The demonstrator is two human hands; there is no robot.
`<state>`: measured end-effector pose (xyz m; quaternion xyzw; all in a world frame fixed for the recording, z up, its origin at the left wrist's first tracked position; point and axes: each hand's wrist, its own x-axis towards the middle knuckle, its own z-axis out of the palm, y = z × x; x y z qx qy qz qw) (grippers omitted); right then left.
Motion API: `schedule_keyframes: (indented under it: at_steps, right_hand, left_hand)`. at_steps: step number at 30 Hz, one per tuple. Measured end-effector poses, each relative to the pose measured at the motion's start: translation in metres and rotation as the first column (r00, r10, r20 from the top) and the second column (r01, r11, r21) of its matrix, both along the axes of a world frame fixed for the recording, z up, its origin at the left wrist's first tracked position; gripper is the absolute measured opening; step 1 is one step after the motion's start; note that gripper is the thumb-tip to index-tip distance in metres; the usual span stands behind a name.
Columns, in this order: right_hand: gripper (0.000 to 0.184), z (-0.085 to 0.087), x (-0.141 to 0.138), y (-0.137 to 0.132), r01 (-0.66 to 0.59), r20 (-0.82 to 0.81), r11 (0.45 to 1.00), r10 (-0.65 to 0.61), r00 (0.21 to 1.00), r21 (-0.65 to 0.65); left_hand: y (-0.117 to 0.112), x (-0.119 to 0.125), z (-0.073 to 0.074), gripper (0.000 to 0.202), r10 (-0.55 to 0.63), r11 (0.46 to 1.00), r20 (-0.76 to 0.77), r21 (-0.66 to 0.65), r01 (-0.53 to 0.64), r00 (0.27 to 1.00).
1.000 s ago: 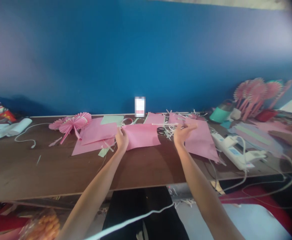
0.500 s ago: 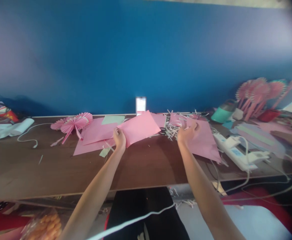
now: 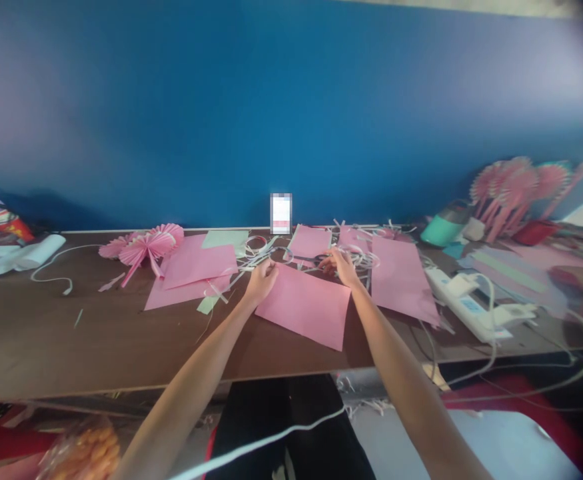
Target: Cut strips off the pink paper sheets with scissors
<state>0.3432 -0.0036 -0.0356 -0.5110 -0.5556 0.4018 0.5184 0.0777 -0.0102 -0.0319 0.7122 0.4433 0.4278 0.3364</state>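
A pink sheet of paper [image 3: 304,305] lies slanted on the brown table in front of me. My left hand [image 3: 263,281] is closed on its upper left corner, thumb and fingers pinched together. Beyond the sheet's upper right corner, my right hand [image 3: 340,265] has its fingers curled down around dark scissors [image 3: 315,259], which they mostly cover. Loose white paper strips [image 3: 358,257] lie around that hand. A smaller pink piece [image 3: 311,241] sits just behind it. To the right lies another pink sheet [image 3: 404,280], and two overlapping pink sheets [image 3: 198,261] lie to the left.
Pleated pink paper fans [image 3: 146,248] lie at the left, near a white cable [image 3: 54,260]. A phone [image 3: 281,212] leans on the blue wall. At the right are a white power strip [image 3: 466,307], a teal container [image 3: 444,225] and several upright fans [image 3: 516,183].
My left hand has brought the pink sheet down and right, from raised to lying on the table. My right hand has moved left, from the right-hand sheet to the scissors.
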Motion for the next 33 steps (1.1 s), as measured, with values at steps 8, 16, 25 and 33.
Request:
schedule_keyframes:
  at_steps: [8,16,25,33]
  right_hand:
    - [0.047,0.009,-0.009,-0.014,-0.26,0.211,0.965,0.261,0.942,-0.035]
    - [0.023,0.015,-0.03,-0.021,-0.443,0.707,0.889,0.238,0.666,0.119]
    - [0.016,0.002,-0.038,-0.017,-0.431,0.712,0.889,0.203,0.672,0.153]
    - [0.019,0.0,-0.047,-0.022,-0.298,0.688,0.944,0.123,0.715,0.141]
  left_hand:
    - [0.003,0.004,-0.008,0.013,0.126,0.984,-0.322,0.161,-0.077,0.938]
    - [0.001,-0.003,-0.006,0.019,0.389,0.902,-0.427,0.356,-0.244,0.817]
    - [0.065,0.012,0.01,0.025,0.496,0.857,-0.558,0.435,-0.276,0.665]
    - [0.137,0.04,0.016,0.026,0.438,0.897,-0.719,0.309,-0.317,0.539]
